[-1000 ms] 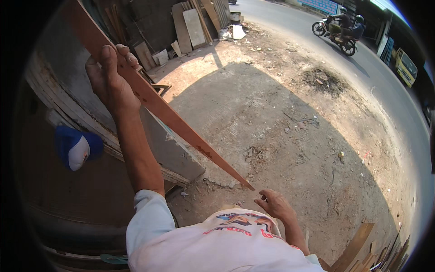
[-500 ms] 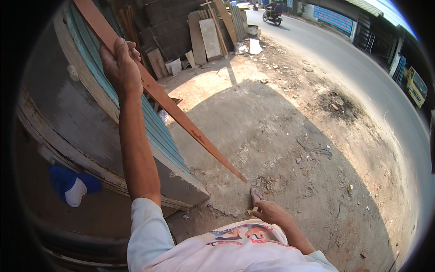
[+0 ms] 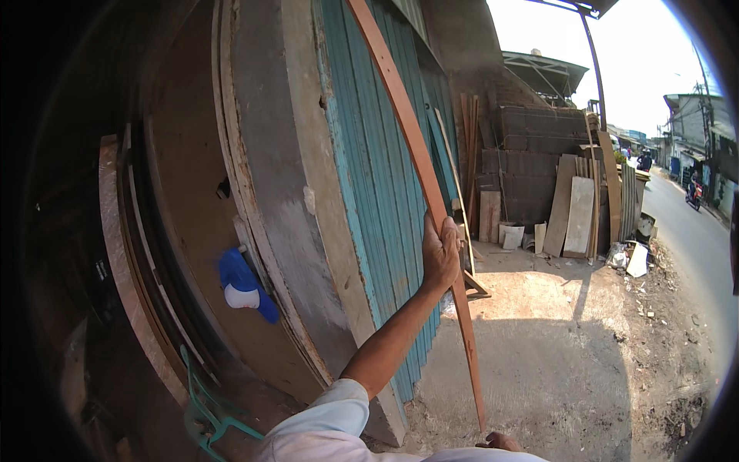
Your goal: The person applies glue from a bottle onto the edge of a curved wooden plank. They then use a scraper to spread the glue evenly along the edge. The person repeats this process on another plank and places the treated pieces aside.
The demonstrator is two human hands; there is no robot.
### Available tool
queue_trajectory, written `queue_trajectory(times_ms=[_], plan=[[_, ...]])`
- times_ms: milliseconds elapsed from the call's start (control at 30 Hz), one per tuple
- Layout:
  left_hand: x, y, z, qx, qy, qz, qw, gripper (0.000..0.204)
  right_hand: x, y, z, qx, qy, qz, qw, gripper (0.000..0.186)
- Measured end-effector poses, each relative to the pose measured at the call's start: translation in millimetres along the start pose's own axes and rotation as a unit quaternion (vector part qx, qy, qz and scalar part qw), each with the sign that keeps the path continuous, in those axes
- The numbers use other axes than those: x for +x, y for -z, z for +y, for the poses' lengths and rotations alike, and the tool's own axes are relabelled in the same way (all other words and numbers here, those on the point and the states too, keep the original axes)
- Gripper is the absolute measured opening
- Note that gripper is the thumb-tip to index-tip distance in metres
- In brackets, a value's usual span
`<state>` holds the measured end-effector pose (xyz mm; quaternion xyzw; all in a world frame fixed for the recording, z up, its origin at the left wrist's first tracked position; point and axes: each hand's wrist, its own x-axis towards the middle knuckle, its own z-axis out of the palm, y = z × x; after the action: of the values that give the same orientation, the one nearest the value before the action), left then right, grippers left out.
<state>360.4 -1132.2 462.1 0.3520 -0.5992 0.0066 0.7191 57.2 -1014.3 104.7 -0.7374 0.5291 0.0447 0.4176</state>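
A long, narrow reddish-brown wooden plank (image 3: 412,142) stands steeply in front of me, its top running out of view and its lower end near the bottom edge. My left hand (image 3: 442,254) is closed around it at about mid-length, with the arm stretched forward. Low at the bottom edge, my right hand (image 3: 500,442) shows only in part beside the plank's lower end. Its fingers are mostly hidden, so I cannot tell whether it touches the wood. Behind the plank rises a teal corrugated metal wall (image 3: 377,154).
A grey wall edge (image 3: 308,138) borders the metal. A blue and white cap (image 3: 242,285) hangs on the left, above a green metal frame (image 3: 219,423). Boards (image 3: 579,215) lean against stacked dark blocks (image 3: 539,142). Rubble lines the road (image 3: 685,223), where motorcycles pass.
My view has swung up and left. The plank now appears more upright, with my left hand still around it. My right hand has dropped almost out of view.
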Motion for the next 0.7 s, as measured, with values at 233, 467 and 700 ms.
queue_trajectory(times_ms=[233, 467, 700], plan=[[-1.9, 9.7, 4.1, 0.043, 0.043, 0.061, 0.996, 0.051, 94.9, 35.4, -17.8, -0.083, 0.043, -0.043, 0.995, 0.075], [-10.0, 38.9, 21.2, 0.099, 0.097, 0.087, 0.987, 0.046, 225.9, -46.5, 66.2, 0.126, 0.458, -0.095, 0.875, 0.050], [-18.9, 30.0, 42.1, 0.086, 0.062, 0.096, 0.990, 0.041, 26.8, 72.2, -73.0, -0.033, 0.252, -0.034, 0.967, 0.058]])
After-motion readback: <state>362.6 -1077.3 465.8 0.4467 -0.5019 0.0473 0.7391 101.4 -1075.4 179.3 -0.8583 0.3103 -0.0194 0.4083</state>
